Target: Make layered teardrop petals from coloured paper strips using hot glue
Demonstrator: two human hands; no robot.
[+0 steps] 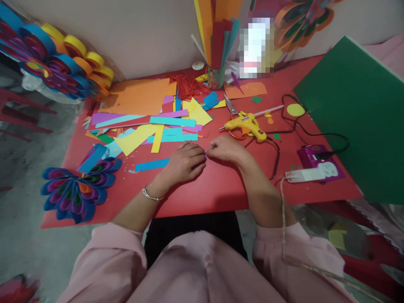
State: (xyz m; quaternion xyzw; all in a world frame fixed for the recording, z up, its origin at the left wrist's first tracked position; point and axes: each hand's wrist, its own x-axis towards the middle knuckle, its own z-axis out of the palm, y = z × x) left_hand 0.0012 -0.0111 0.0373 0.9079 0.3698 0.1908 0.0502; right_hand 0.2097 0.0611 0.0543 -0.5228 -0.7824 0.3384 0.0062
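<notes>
My left hand [184, 162] and my right hand [224, 148] rest on the red table [214, 189], fingertips meeting in the middle. Both are curled in a pinch on a tiny purple paper piece [205, 155] held between them. Just beyond my hands lie strips of teal, yellow and purple paper [172, 128]. A blue strip [152, 164] lies left of my left hand. A yellow glue gun [246, 125] lies behind my right hand.
A layered paper flower [78, 189] sits at the table's left edge. Scissors [232, 107], a cup of paper strips [216, 75], a green board [356, 109], a purple box [315, 162] with a white power strip [311, 173] and black cable stand around.
</notes>
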